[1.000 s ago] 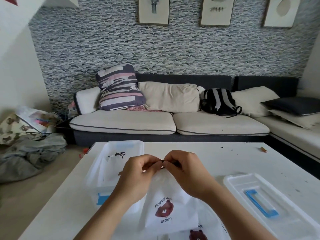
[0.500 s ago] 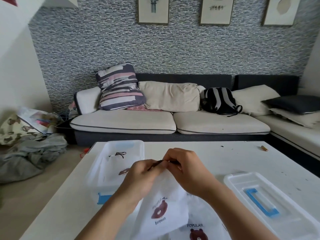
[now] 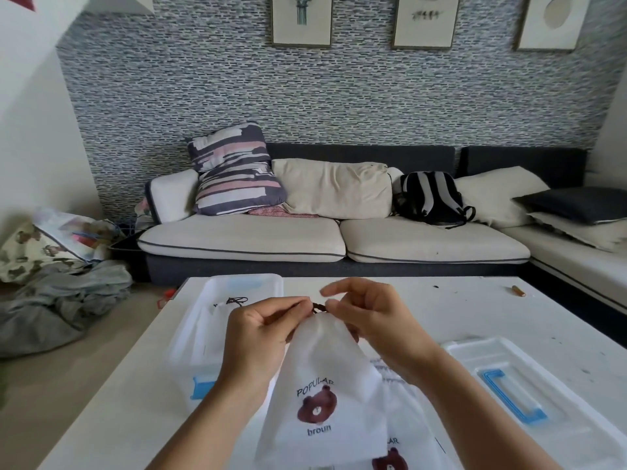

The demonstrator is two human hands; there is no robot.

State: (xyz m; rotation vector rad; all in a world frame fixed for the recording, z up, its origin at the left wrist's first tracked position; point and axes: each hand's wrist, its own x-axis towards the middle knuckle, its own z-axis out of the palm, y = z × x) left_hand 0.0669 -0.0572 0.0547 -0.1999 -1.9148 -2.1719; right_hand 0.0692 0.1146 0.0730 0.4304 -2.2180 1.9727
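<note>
A white drawstring bag printed with a brown bear and the word POPULAR hangs above the table, its neck gathered tight. My left hand pinches the dark drawstring at the bag's neck from the left. My right hand pinches the same string from the right, with its upper fingers lifted. A second bear bag lies flat on the table beneath.
A clear plastic box with blue clips stands on the white table at the left and holds another bag. Its lid with a blue handle lies at the right. A small brown stub lies far right. A sofa stands behind.
The bag has swung back upright and its neck is drawn tighter. Both hands have risen slightly, and my right hand's upper fingers have lifted off the string.
</note>
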